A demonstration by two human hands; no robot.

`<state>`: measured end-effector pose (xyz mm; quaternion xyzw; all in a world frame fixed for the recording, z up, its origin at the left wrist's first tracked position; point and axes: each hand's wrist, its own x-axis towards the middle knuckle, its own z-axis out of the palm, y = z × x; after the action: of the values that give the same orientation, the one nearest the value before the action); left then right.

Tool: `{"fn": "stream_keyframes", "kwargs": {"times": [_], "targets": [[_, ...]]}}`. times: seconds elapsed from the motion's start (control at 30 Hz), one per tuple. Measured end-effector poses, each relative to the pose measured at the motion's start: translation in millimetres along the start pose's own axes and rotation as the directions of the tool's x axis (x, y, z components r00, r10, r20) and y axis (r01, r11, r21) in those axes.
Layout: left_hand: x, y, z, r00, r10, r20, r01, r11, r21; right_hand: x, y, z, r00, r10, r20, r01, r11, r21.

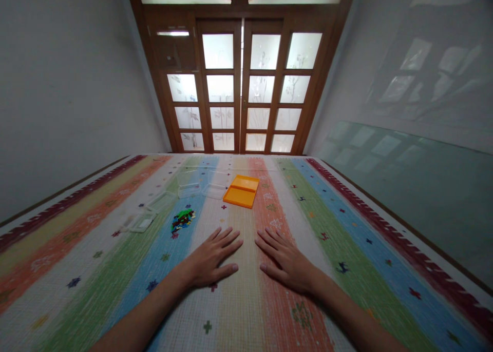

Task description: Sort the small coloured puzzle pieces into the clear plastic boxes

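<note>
My left hand [214, 257] lies flat on the striped cloth [246, 311], fingers spread and holding nothing. Opposite it, my right hand [287, 259] rests palm down in the same way, also with nothing in it. A gap of bare cloth separates the two hands. Beyond the left hand, to its upper left, is a small pile of colourful pieces [182, 220], green, yellow, blue and dark; they look like little plastic bricks, too small to make out singly. Farther ahead, between the hands, an orange two-section plastic tray [239, 197] sits on the cloth. Neither hand touches these things.
Several clear plastic containers stand left of the orange tray, among them a near one [141, 222], a middle one [162, 201] and a far one [188, 190]. Wooden doors with glass panes [241, 85] rise past the far edge. A glass sheet [408, 177] leans along the right wall.
</note>
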<state>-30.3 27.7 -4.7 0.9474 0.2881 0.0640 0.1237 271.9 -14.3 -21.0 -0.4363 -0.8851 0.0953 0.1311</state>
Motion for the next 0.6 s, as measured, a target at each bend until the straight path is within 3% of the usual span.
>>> {"fn": "stream_keyframes", "kwargs": {"times": [0.6], "targets": [[0.6,-0.1,-0.2,1.000,0.008,-0.024,-0.008,1.000,-0.018,0.3,-1.4,-0.2,1.000,0.019,0.024,-0.019,1.000,-0.019]]}}
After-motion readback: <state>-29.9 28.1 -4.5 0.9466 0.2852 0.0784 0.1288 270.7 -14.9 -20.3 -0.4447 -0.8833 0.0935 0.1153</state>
